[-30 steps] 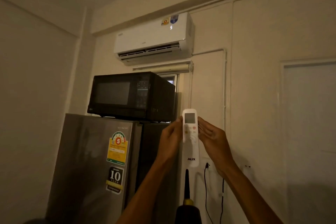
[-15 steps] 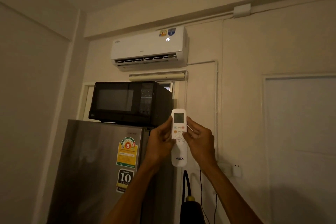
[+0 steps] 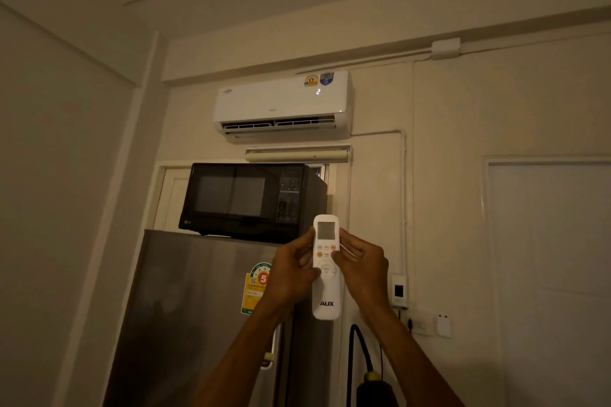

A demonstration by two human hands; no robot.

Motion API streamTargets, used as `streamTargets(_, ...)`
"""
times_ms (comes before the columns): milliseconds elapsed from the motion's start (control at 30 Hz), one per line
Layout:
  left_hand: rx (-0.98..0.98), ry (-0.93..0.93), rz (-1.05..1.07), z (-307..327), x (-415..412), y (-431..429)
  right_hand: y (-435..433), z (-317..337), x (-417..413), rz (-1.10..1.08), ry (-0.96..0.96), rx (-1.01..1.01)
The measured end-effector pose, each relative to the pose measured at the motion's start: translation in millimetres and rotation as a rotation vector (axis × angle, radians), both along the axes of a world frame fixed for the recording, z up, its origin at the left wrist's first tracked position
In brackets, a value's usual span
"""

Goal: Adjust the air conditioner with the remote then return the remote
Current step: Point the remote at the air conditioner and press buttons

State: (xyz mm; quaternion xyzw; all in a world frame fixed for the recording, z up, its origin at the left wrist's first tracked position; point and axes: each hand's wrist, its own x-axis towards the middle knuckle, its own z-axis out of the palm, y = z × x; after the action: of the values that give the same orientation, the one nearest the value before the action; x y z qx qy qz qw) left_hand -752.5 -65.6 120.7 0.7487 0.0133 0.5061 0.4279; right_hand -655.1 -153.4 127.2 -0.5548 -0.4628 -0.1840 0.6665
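Both forearms raised from bottom of view; left hand (image 3: 292, 269) wrapped around left edge of white remote (image 3: 326, 268), thumb on its round central pad; right hand (image 3: 362, 263) grips right edge, thumb on upper buttons; remote upright, screen at top, held between hands, below air conditioner (image 3: 282, 106); air conditioner mounted high on wall, lit digit on front; black microwave (image 3: 251, 200) on top of steel fridge (image 3: 198, 314), energy sticker (image 3: 256, 287) partly behind left hand; wall socket (image 3: 420, 324) lower right; dim cream-walled room.
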Motion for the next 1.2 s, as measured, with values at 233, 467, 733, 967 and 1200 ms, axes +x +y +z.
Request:
streamTargets(233,-0.007,0.019,-0.006,6,-7,5,10,4,-6,-0.041,0.022,0.018)
streamTargets(467,0.004,0.041,-0.018,11,-15,16,21,5,-10,-0.041,0.014,-0.008)
streamTargets(733,-0.007,0.063,-0.039,14,-16,22,25,8,-11,-0.060,-0.003,-0.022)
streamTargets(967,0.006,0.061,-0.061,17,-16,27,30,10,-10,-0.065,-0.018,-0.002)
streamTargets(1200,-0.007,0.055,-0.072,15,-15,35,33,8,-8,0.000,-0.042,-0.041)
